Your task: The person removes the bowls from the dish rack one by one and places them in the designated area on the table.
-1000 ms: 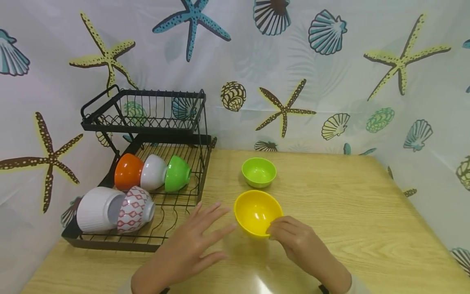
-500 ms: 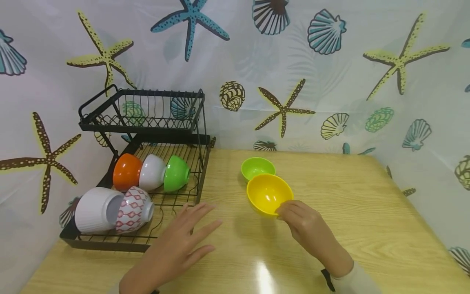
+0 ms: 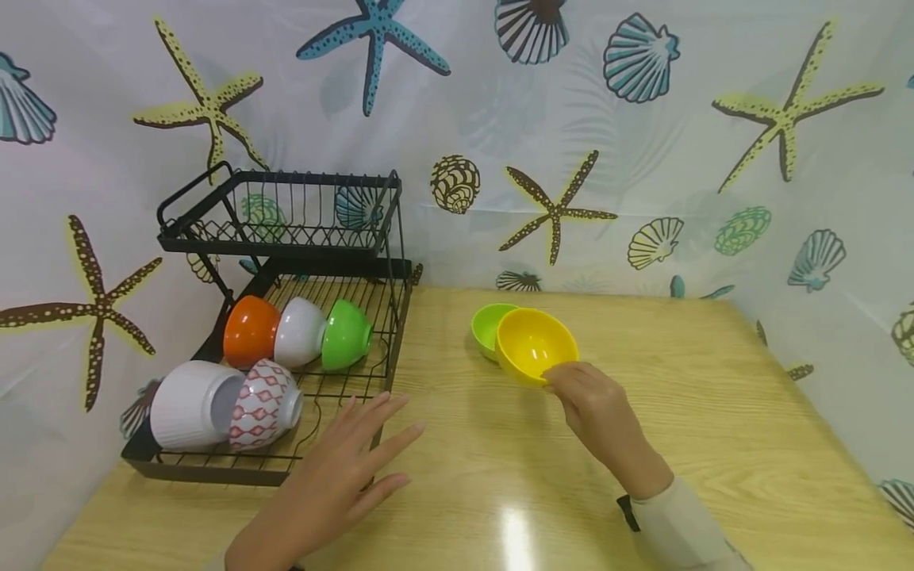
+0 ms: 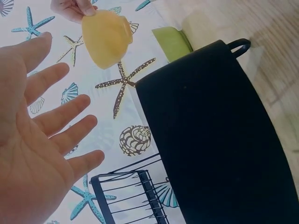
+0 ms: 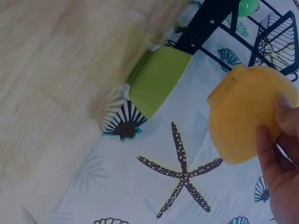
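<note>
The yellow bowl (image 3: 537, 346) is pinched at its near rim by my right hand (image 3: 607, 420), held tilted in the air. Behind it and slightly to its left, the light green bowl (image 3: 485, 327) stands upright on the table, partly covered from the head view. In the right wrist view, thumb and fingers grip the yellow bowl (image 5: 250, 114), apart from the green bowl (image 5: 159, 79). My left hand (image 3: 332, 476) hovers near the rack's front right corner, fingers spread and holding nothing; the left wrist view shows its bare palm (image 4: 42, 135).
A black two-tier dish rack (image 3: 207, 476) stands on the left. Its lower tier holds an orange bowl (image 3: 251, 331), a white bowl (image 3: 300, 331), a green bowl (image 3: 346, 335), a large white bowl (image 3: 187, 406) and a red-patterned bowl (image 3: 261, 406). A patterned curtain (image 3: 457, 95) hangs behind the wooden table (image 3: 700, 396).
My right hand has moved the yellow bowl away from me and to the right, so it now overlaps the light green bowl in view. My left hand has drawn back slightly to the left.
</note>
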{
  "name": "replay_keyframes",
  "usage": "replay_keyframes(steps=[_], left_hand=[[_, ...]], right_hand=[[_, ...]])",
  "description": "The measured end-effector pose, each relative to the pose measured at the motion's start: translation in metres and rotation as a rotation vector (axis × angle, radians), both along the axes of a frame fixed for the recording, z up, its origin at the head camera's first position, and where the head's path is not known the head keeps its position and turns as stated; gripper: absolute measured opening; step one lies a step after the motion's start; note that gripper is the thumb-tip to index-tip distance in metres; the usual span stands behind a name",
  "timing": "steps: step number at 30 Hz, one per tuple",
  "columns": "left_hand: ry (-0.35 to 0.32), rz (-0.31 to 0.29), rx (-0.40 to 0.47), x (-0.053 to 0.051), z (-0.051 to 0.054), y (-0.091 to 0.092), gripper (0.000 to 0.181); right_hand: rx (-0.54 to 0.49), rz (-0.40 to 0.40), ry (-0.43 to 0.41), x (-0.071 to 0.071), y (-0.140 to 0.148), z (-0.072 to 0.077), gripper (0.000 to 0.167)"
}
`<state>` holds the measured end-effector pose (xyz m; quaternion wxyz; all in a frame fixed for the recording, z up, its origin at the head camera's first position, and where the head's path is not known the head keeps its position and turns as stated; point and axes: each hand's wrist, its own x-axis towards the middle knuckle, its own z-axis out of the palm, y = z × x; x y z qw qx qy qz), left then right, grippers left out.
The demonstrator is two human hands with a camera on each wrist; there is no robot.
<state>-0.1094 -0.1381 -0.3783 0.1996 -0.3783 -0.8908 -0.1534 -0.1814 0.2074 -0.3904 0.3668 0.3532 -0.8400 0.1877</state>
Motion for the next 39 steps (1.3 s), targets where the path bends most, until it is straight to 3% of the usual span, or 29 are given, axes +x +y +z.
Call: replay_keyframes(steps=[6,11,27,39], left_hand=[[-0.002,0.008,-0.008,0.0,-0.001,-0.002,0.05],[-0.014,0.02,-0.013,-0.001,-0.002,-0.003,0.051],[-0.004,0.054,-0.042,-0.002,-0.01,-0.005,0.058],[-0.02,0.059,-0.049,-0.005,-0.013,-0.005,0.052]], right_hand=[[0.001,-0.018,-0.012,-0.018,0.002,0.0,0.008],[-0.006,-0.02,-0.008,-0.03,-0.001,-0.003,0.023],[0.028,-0.067,-0.033,-0.064,-0.016,-0.007,0.017],[0.081,-0.088,-0.129,-0.081,-0.024,-0.014,0.016]])
